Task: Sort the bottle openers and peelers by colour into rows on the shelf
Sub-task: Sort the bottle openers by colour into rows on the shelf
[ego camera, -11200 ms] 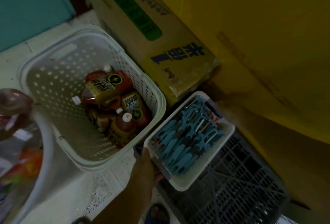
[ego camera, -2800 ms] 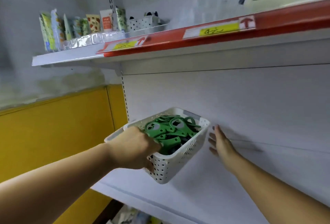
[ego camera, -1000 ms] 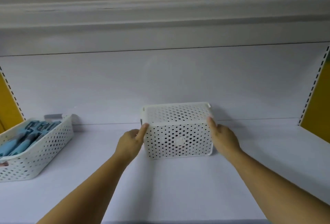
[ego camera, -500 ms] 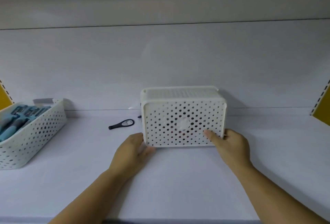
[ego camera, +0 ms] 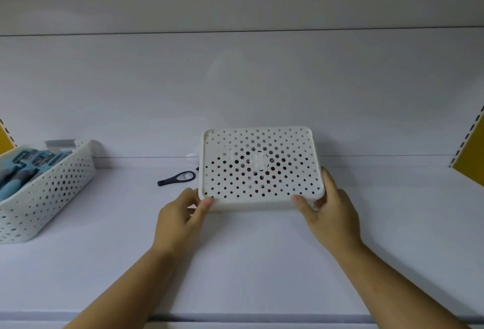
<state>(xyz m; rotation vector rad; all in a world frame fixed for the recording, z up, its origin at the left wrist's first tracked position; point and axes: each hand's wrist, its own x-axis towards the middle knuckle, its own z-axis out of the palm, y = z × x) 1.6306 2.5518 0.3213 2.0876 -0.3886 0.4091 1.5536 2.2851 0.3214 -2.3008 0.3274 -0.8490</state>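
Likely tipping-out step: left hand [ego camera: 180,213] and right hand [ego camera: 330,213] grip the upturned basket [ego camera: 259,171]; opener [ego camera: 178,178] at its nine o'clock. Next, lift it clear.

White shelf [ego camera: 392,237]: basket [ego camera: 47,197] of blue tools [ego camera: 23,169] at left; dark bottle opener [ego camera: 176,178] and upturned basket [ego camera: 262,169] near centre.

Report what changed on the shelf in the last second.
The white basket, gripped at its near corners by the left hand and right hand, has tipped over: its holed bottom now faces the camera. A dark bottle opener has appeared to its left. The basket of blue tools stayed put.
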